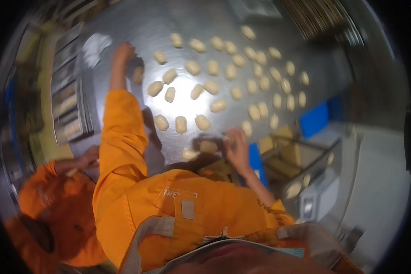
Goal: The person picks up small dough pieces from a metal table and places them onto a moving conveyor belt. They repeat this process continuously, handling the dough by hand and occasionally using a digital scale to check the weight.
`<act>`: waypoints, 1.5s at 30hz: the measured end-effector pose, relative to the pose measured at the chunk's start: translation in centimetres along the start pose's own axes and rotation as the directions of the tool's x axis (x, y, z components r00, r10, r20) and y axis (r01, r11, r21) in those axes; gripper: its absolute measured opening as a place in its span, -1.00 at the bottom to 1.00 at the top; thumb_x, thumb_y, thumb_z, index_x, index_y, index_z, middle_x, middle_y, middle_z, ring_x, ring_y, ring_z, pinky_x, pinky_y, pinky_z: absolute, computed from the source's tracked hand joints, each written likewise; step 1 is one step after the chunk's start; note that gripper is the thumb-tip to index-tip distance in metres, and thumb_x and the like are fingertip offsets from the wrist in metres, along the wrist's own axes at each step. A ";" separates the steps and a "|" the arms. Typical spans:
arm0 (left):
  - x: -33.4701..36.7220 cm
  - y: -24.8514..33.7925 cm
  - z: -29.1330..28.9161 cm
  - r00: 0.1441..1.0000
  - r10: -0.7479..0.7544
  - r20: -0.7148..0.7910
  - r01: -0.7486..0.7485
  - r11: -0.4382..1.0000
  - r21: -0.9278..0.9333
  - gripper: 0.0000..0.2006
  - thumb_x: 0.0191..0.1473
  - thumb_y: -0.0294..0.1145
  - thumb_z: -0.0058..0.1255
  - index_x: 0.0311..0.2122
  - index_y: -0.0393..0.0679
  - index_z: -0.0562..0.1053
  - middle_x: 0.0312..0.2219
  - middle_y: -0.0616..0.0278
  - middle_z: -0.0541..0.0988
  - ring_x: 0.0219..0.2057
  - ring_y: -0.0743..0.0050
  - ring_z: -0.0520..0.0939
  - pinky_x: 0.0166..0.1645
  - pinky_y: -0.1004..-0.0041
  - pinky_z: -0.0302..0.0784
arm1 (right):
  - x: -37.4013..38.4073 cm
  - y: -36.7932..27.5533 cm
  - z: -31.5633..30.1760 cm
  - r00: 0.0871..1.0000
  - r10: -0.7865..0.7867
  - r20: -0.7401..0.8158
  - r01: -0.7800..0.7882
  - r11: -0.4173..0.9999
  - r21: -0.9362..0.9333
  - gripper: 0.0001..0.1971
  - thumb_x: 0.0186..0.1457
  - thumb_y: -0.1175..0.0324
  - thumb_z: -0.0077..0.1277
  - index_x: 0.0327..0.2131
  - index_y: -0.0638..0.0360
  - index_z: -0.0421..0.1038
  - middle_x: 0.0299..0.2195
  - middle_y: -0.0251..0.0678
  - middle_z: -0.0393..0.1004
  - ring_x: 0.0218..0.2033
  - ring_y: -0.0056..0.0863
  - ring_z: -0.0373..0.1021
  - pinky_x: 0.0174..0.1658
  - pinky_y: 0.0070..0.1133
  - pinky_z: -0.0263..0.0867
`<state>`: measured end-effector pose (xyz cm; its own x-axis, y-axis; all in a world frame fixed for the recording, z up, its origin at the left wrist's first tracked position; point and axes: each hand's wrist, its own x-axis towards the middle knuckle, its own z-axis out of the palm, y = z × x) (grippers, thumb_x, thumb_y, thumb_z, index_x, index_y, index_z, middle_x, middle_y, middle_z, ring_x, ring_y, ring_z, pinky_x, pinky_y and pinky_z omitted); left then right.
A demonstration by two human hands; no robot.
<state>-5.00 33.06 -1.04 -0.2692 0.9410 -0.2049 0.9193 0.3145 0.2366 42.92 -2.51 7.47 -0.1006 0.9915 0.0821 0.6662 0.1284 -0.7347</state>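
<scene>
Just left of your right grip (236, 143) — nearer than your left grip (123, 52) — one dough piece (208, 146) lies lengthwise left-to-right, though I can't tell whether either grip is clamped or apart.

Light mixed: strong glare on metal table (183, 106), approx. centre-L, washing out surface around nearby pale dough pieces (181, 124). Source prob. overhead. Far R side + co-worker (59, 219) at lower L much dimmer. Dark shadow on metal beside L sleeve (123, 118); another just L of R hand (236, 145). L hand (123, 55) soft, fingertips smeared. Slatted stack (322, 18) upper R blurry. Fisheye: straight edges bowed twd rim, corners black. Fine detail soft thruout.
</scene>
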 end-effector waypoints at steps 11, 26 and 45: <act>-15.6 27.5 10.2 0.276 0.572 -0.772 -0.882 0.471 0.033 -0.37 -0.03 -0.15 0.07 0.09 -0.31 0.22 0.08 -0.11 0.19 0.09 -0.16 0.20 0.16 -0.07 0.04 | -30.7 15.4 -4.9 0.619 0.411 -0.669 -0.709 0.660 -0.249 -0.49 -0.12 0.35 0.13 -0.02 0.13 0.31 -0.15 -0.11 0.36 -0.13 -0.11 0.32 -0.08 -0.28 0.27; -62.6 37.8 26.2 0.030 0.954 -0.300 -0.903 -0.102 -0.417 -0.38 -0.16 -0.52 0.04 0.10 -0.22 0.20 -0.05 -0.08 0.27 0.04 -0.10 0.26 0.17 0.12 0.14 | -32.4 21.1 -6.5 0.608 0.689 -0.394 0.283 0.276 0.919 -0.63 0.10 0.38 0.05 0.00 0.00 0.29 -0.26 -0.32 0.46 -0.41 -0.60 0.41 -0.48 -0.66 0.39; -69.1 39.5 30.9 -0.035 0.942 0.333 -0.984 0.026 -0.178 -0.47 -0.13 -0.17 0.22 0.03 0.15 0.38 -0.05 0.13 0.42 -0.21 0.05 0.58 -0.19 0.18 0.53 | -45.5 28.6 -6.2 0.659 0.593 -0.463 -0.472 0.805 0.360 -0.65 -0.01 0.31 0.10 -0.10 0.08 0.40 -0.13 -0.25 0.38 -0.13 -0.39 0.35 -0.14 -0.47 0.36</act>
<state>58.75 -23.40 -6.88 0.9712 0.2220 -0.0860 0.2380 -0.8951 0.3771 71.13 -43.82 -13.15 0.6709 0.7382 -0.0703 0.3177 -0.3718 -0.8723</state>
